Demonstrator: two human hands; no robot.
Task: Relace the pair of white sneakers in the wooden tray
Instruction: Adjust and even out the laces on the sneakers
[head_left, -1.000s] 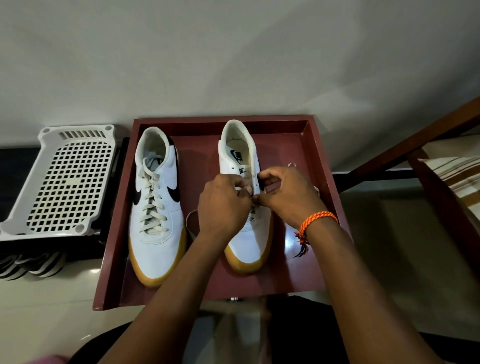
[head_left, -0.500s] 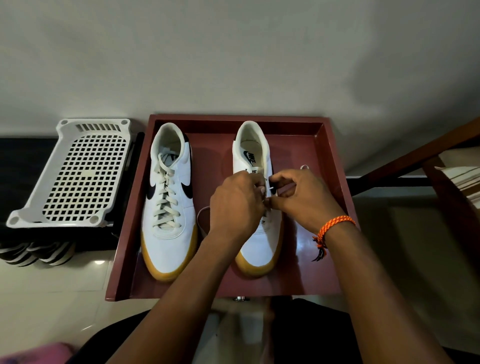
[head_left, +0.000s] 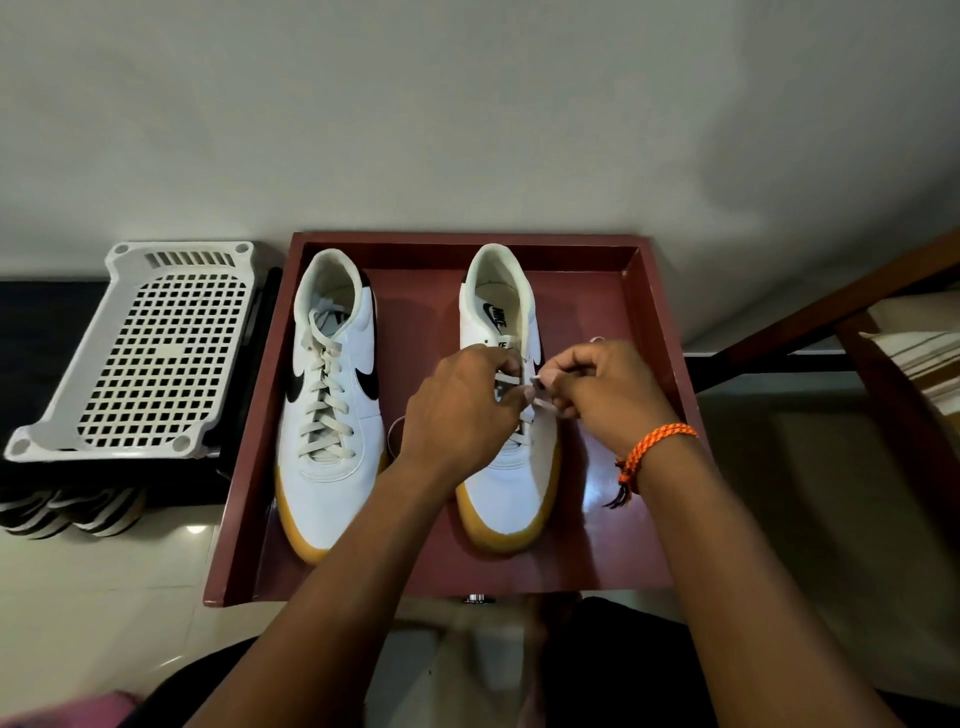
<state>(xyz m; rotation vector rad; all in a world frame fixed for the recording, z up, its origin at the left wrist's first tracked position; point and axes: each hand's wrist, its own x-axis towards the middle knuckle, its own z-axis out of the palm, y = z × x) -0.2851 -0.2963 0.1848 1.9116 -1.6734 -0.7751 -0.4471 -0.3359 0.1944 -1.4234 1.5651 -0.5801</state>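
Two white sneakers with gum soles stand toes toward me in a dark red wooden tray (head_left: 654, 322). The left sneaker (head_left: 332, 395) is fully laced. Both hands meet over the eyelets of the right sneaker (head_left: 511, 467). My left hand (head_left: 460, 410) grips the shoe's upper and lace at the left eyelet row. My right hand (head_left: 597, 387), with an orange braided wristband, pinches the white lace (head_left: 543, 402) near its tip. A loop of loose lace (head_left: 395, 434) lies on the tray between the shoes.
A white perforated plastic rack (head_left: 150, 353) sits left of the tray on a dark shelf, with striped shoes (head_left: 67, 512) beneath it. A wooden furniture frame (head_left: 852, 312) stands to the right. A white wall rises behind the tray.
The view has shifted, so the tray sits further right and higher in frame. My hands stay together on the right sneaker, the right hand drawing the lace slightly outward.
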